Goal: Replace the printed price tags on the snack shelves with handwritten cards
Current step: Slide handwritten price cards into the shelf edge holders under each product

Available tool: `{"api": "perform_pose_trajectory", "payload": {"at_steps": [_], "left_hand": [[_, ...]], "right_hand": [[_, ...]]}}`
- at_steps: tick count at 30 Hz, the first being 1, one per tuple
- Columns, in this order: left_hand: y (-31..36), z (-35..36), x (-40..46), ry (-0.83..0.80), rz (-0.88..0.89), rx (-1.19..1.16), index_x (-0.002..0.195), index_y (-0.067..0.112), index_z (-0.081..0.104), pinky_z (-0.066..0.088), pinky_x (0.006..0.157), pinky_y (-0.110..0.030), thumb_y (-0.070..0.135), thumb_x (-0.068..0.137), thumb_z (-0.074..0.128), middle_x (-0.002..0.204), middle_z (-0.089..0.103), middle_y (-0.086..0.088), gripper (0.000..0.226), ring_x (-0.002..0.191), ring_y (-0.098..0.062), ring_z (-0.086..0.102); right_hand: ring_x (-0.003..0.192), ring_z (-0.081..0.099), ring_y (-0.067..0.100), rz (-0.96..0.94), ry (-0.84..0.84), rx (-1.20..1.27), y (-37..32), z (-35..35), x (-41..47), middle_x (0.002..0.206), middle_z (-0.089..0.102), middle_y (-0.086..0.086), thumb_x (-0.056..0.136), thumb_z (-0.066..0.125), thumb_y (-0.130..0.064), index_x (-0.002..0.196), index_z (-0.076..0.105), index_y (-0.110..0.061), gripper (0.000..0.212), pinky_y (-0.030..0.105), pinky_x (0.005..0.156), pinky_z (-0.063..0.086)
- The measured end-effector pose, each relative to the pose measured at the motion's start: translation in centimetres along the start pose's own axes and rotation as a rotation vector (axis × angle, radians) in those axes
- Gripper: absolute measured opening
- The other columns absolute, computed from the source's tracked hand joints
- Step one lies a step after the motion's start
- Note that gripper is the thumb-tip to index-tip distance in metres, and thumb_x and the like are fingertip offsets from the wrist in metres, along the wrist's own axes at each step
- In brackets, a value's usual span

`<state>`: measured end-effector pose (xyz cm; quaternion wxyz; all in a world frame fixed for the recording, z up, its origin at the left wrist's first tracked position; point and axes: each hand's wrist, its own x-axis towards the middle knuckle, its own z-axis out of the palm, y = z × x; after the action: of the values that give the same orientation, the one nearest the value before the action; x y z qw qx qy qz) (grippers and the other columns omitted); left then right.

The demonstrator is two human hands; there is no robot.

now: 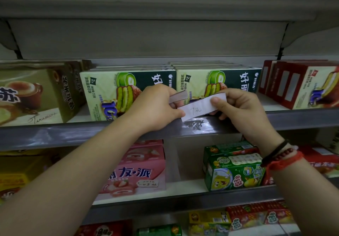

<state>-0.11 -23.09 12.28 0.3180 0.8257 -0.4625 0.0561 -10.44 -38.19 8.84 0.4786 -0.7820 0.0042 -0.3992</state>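
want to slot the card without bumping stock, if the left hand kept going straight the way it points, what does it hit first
Likely the green matcha pie box right behind the left hand, which pinches the handwritten card; depth is unclear.

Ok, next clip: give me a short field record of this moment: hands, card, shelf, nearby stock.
left hand: pinches the card's left end; other slips tucked in its grip
right hand: pinches the card's right end, thumb on top
handwritten card: white, tilted, just above the rail
shelf rail: grey strip; a dark-printed tag under the card
behind: green matcha pie boxes
wrist: red and black bracelets
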Motion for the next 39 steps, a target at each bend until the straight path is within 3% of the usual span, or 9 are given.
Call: {"api": "perform_pose_trajectory", "payload": {"at_steps": [4, 10, 13, 16, 20, 24, 31, 37, 39], "left_hand": [[-0.4, 0.2, -0.2, 0.026, 0.076, 0.024, 0.091, 0.021, 0.066, 0.044, 0.066, -0.022, 0.020, 0.076, 0.068, 0.072, 0.062, 0.011, 0.015, 0.066, -0.005, 0.055], [-0.8, 0.1, -0.4, 0.063, 0.112, 0.007, 0.088, 0.029, 0.066, 0.034, 0.051, 0.001, 0.019, 0.079, 0.064, 0.064, 0.059, 0.016, 0.013, 0.054, 0.015, 0.049], [-0.8, 0.0, -0.5, 0.049, 0.108, 0.029, 0.089, 0.026, 0.068, 0.036, 0.056, -0.004, 0.017, 0.081, 0.062, 0.064, 0.060, 0.015, 0.013, 0.055, 0.006, 0.052], [-0.9, -0.1, -0.6, 0.055, 0.093, 0.047, 0.093, 0.024, 0.070, 0.043, 0.064, -0.018, 0.016, 0.081, 0.063, 0.071, 0.062, 0.011, 0.016, 0.064, -0.001, 0.054], [-1.0, -0.4, -0.7, 0.077, 0.061, 0.061, 0.090, 0.025, 0.071, 0.042, 0.068, -0.019, 0.016, 0.080, 0.063, 0.077, 0.067, 0.007, 0.015, 0.070, -0.007, 0.056], [-1.1, -0.5, -0.9, 0.075, 0.049, 0.083, 0.089, 0.024, 0.071, 0.040, 0.062, -0.020, 0.015, 0.081, 0.062, 0.082, 0.071, 0.005, 0.015, 0.069, -0.006, 0.055], [-1.5, -1.0, -1.1, 0.053, 0.035, 0.133, 0.086, 0.023, 0.071, 0.041, 0.068, -0.021, 0.012, 0.082, 0.059, 0.092, 0.074, 0.005, 0.017, 0.074, -0.009, 0.055], [-2.2, -1.8, -1.4, 0.050, 0.031, 0.168, 0.085, 0.015, 0.072, 0.040, 0.058, -0.013, 0.009, 0.081, 0.060, 0.093, 0.073, 0.011, 0.014, 0.062, 0.004, 0.050], [-2.2, -1.9, -1.5, 0.047, 0.028, 0.167, 0.086, 0.016, 0.073, 0.044, 0.065, -0.018, 0.010, 0.080, 0.062, 0.094, 0.073, 0.009, 0.014, 0.067, 0.002, 0.052]], "right_hand": [[0.046, 0.056, -0.004, 0.013, -0.016, 0.000, -0.1, 0.0, 0.1, 0.050, 0.065, -0.019, 0.084, 0.054, -0.006, 0.076, 0.061, -0.019, 0.016, 0.007, 0.045, 0.041], [0.050, 0.057, -0.004, 0.022, -0.028, -0.014, 0.0, 0.1, 0.1, 0.053, 0.067, -0.018, 0.082, 0.056, -0.008, 0.075, 0.063, -0.018, 0.015, 0.008, 0.046, 0.042], [0.053, 0.059, -0.002, 0.013, -0.003, 0.000, 0.0, 0.2, 0.0, 0.056, 0.069, -0.018, 0.081, 0.059, -0.005, 0.078, 0.063, -0.023, 0.019, 0.009, 0.047, 0.044], [0.057, 0.060, 0.006, -0.033, 0.027, -0.030, -0.1, 0.4, -0.1, 0.061, 0.069, -0.010, 0.079, 0.060, -0.001, 0.083, 0.058, -0.033, 0.033, 0.012, 0.050, 0.046], [0.066, 0.060, 0.020, -0.079, 0.016, -0.125, -0.1, 0.7, -0.2, 0.076, 0.065, 0.000, 0.078, 0.062, 0.001, 0.082, 0.058, -0.033, 0.035, 0.012, 0.056, 0.048], [0.072, 0.064, 0.027, -0.077, 0.012, -0.176, -0.1, 0.8, -0.1, 0.079, 0.067, 0.002, 0.077, 0.063, -0.001, 0.082, 0.060, -0.034, 0.034, 0.018, 0.062, 0.053], [0.075, 0.065, 0.015, -0.087, -0.024, -0.260, -0.7, 1.3, -0.1, 0.078, 0.068, -0.001, 0.076, 0.063, 0.001, 0.083, 0.060, -0.036, 0.037, 0.016, 0.072, 0.053], [0.076, 0.064, 0.010, -0.086, -0.038, -0.339, -1.0, 1.6, -0.1, 0.081, 0.070, 0.004, 0.078, 0.063, -0.006, 0.087, 0.062, -0.036, 0.032, 0.013, 0.073, 0.051], [0.076, 0.063, 0.010, -0.083, -0.044, -0.347, -1.0, 1.6, 0.0, 0.082, 0.070, 0.002, 0.079, 0.063, -0.007, 0.085, 0.061, -0.041, 0.034, 0.013, 0.074, 0.051]]}}
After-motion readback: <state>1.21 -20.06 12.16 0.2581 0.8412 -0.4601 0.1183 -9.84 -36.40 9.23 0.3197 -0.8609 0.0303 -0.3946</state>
